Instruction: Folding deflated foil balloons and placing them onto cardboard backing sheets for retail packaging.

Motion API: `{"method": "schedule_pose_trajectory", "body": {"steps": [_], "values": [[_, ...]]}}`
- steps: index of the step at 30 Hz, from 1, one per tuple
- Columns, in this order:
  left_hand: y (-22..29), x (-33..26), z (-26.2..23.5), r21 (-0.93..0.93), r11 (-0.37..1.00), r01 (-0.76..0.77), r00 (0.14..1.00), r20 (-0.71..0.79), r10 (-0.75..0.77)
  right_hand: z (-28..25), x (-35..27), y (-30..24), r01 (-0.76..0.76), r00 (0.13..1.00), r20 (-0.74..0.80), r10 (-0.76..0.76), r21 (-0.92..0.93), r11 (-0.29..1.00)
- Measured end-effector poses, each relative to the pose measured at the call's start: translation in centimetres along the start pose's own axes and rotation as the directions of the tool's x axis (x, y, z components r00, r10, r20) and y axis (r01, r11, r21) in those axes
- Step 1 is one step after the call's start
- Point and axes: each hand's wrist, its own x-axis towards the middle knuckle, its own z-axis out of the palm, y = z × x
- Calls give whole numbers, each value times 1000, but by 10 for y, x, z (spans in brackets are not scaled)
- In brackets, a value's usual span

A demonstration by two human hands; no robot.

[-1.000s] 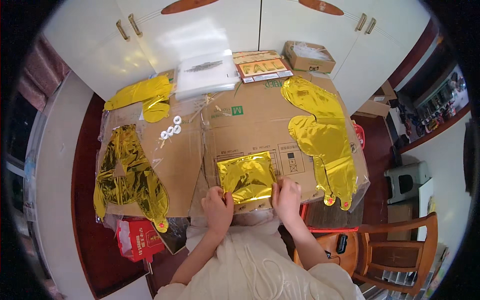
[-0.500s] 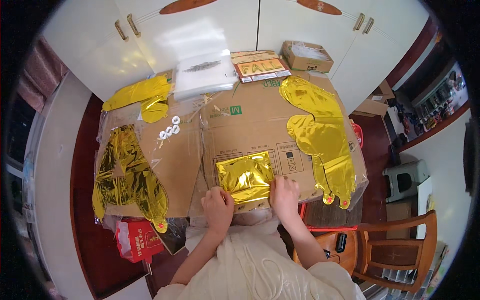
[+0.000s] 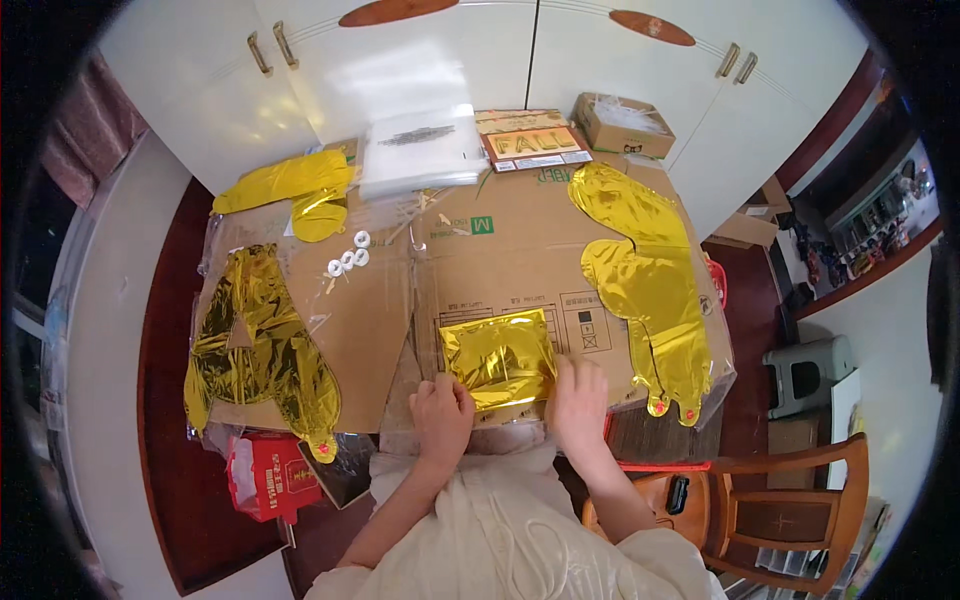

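A shiny gold foil balloon [image 3: 497, 352], folded into a flat rectangle, lies near the front edge of the cardboard-covered table. At its near left corner, my left hand [image 3: 442, 415] has curled fingers closed on the foil. My right hand [image 3: 579, 400] is closed at the near right corner, fingers bent over the edge; the fingertips are partly hidden. Flat gold letter-shaped foil balloons lie on both sides: one at the right [image 3: 655, 290], a darker, creased one at the left [image 3: 262, 345], and one at the back left [image 3: 290, 190].
Flattened cardboard [image 3: 350, 365] covers the table. Small white ribbon rolls [image 3: 347, 260] sit left of centre. At the back are clear plastic bags [image 3: 420, 150], a printed card [image 3: 538, 147] and an open box [image 3: 626, 125]. A wooden chair [image 3: 780, 510] stands right; a red bag [image 3: 275, 475] is below left.
The strip along the foil's near edge now looks flatter and less distinct. My right hand has turned slightly, its fingers more upright. The whole view has shifted a little.
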Motion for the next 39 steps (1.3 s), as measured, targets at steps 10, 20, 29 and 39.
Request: {"method": "schedule_pose_trajectory", "body": {"steps": [10,20,29,39], "values": [[-4,-1,4,-3,1000,20,1000,16,-20,32,29,-3,292,876,387,-289,52,955],[-1,-3,-3,3,998,67,997,46,-67,28,31,-3,292,880,386,-278,22,956],[-15,-13,-19,-17,995,99,995,-14,-100,28,32,-4,301,873,411,-264,-26,953],[4,-40,-16,-55,896,-441,830,356,430,31,31,-3,320,875,389,-287,-20,947]]}}
